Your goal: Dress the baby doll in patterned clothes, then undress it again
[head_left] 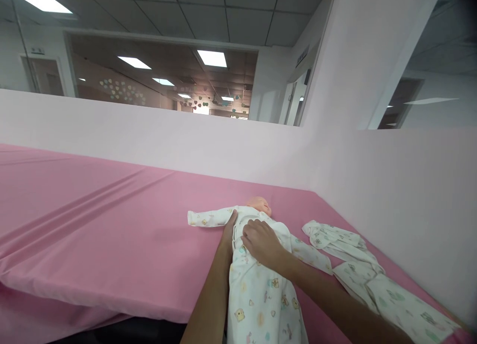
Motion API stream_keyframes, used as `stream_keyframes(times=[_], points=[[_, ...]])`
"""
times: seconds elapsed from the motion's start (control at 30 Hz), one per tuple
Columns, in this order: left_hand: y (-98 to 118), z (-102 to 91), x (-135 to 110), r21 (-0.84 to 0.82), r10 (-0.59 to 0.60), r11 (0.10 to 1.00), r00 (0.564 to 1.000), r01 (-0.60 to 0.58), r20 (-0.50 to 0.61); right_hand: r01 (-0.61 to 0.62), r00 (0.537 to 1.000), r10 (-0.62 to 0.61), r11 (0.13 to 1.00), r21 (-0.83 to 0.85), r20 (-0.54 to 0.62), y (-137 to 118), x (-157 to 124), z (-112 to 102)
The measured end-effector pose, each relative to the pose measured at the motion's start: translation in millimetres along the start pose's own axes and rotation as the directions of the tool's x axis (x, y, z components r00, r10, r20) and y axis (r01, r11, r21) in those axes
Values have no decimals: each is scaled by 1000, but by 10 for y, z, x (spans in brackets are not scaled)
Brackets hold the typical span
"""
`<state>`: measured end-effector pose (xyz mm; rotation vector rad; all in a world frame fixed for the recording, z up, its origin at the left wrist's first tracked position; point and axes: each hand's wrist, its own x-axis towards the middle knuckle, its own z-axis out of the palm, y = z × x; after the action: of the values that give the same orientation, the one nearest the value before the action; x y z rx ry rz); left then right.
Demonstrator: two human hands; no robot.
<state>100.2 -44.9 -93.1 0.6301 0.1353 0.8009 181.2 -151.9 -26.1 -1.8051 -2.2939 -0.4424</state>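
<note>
A baby doll lies on its back on the pink-covered surface, its bare head [260, 204] pointing away from me. It wears a white baby gown [257, 294] printed with small bears and hearts. Both long sleeves stretch out sideways. My left hand [228, 231] is against the gown's left side, thumb up by the armpit; its other fingers are hidden. On the chest, my right hand [262, 242] is closed, its curled fingers gripping the gown's cloth. Thin white ties show at the gown's left edge, next to my left hand.
A second white printed baby garment [395, 289] lies crumpled along the right side. The pink sheet [112, 235] has long folds at left and drops over the front edge. White walls [208, 150] with windows stand behind and to the right.
</note>
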Motion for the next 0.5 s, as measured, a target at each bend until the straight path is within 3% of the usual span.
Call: stream_keyframes(times=[0.1,0.3,0.5], points=[[17,-22,-45,36,14,999,999,-12,-45,27,997,-21,996,-86,70,-79,54,21],[48,-28,-23,34,78,997,990,-75,-121,33,994,-22,995,-98,110,-253,17,-69],[63,-12,-60,36,40,999,992,-36,-123,61,982,-45,995,-82,181,-314,71,-113]])
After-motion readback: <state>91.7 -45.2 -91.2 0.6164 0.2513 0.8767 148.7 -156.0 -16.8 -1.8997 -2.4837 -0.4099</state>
